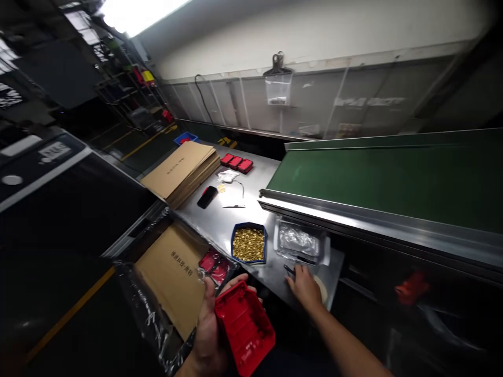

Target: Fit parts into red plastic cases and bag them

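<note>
While the left hand [206,332] grasps a red tray [245,327] from the side and beneath, the right hand [306,288] rests low over the metal table [275,277], its fingers at a dark tool [289,269]; whether they grip it or only touch it, I cannot tell. The tray is held tilted, hollow side showing, off the table's near edge, beside the lined carton [168,272]. It appears to be moulded plastic: light, stiff, probably slippery on its glossy faces, and liable to chip if dropped. The outer side walls offer the soundest hold, clear of the inner corners.
</note>
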The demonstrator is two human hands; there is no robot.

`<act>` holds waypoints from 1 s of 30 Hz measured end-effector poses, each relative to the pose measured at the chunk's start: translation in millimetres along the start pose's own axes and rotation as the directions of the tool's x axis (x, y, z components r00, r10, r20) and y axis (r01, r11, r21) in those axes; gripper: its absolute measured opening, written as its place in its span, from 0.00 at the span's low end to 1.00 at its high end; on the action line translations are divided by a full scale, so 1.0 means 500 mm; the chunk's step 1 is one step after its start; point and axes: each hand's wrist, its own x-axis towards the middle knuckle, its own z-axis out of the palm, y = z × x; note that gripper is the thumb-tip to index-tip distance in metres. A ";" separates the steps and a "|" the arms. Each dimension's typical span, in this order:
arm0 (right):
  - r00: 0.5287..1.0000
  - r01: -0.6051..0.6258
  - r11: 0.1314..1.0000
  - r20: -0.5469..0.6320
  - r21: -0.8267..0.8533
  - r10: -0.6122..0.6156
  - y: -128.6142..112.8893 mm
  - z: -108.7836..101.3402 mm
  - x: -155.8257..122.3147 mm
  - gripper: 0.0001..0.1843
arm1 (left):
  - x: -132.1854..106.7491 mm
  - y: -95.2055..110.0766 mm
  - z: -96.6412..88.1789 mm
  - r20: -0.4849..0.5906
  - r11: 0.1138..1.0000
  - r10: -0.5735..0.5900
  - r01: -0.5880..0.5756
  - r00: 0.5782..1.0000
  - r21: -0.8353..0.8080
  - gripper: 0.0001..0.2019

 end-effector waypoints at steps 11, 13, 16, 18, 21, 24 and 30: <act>0.975 -0.189 0.875 0.191 0.446 0.113 -0.066 -0.025 -0.027 0.10 | -0.025 0.006 -0.013 -0.038 0.991 0.109 -0.106 0.993 0.077 0.32; 0.947 -0.251 0.753 0.314 0.608 0.062 -0.108 -0.050 -0.054 0.19 | -0.025 0.009 -0.012 -0.037 0.989 0.113 -0.109 0.993 0.100 0.32; 0.913 -0.311 0.584 0.407 0.750 -0.036 -0.168 -0.091 -0.099 0.27 | -0.023 0.011 -0.011 -0.038 0.990 0.100 -0.096 0.994 0.099 0.32; 0.901 -0.328 0.508 0.426 0.796 -0.086 -0.205 -0.116 -0.133 0.30 | -0.024 0.010 -0.011 -0.033 0.991 0.087 -0.083 0.996 0.103 0.33; 0.892 -0.315 0.492 0.430 0.812 -0.138 -0.258 -0.152 -0.190 0.32 | -0.028 0.007 -0.013 -0.026 0.991 0.073 -0.069 0.997 0.111 0.33; 0.909 -0.049 0.611 0.290 0.790 -0.300 -0.303 -0.182 -0.248 0.21 | -0.032 0.004 -0.014 -0.012 0.996 0.044 -0.043 0.999 0.078 0.34; 0.513 0.845 0.457 -0.177 0.279 -0.840 -0.340 -0.202 -0.300 0.13 | -0.037 0.001 -0.010 0.000 0.996 -0.073 0.073 0.997 0.055 0.32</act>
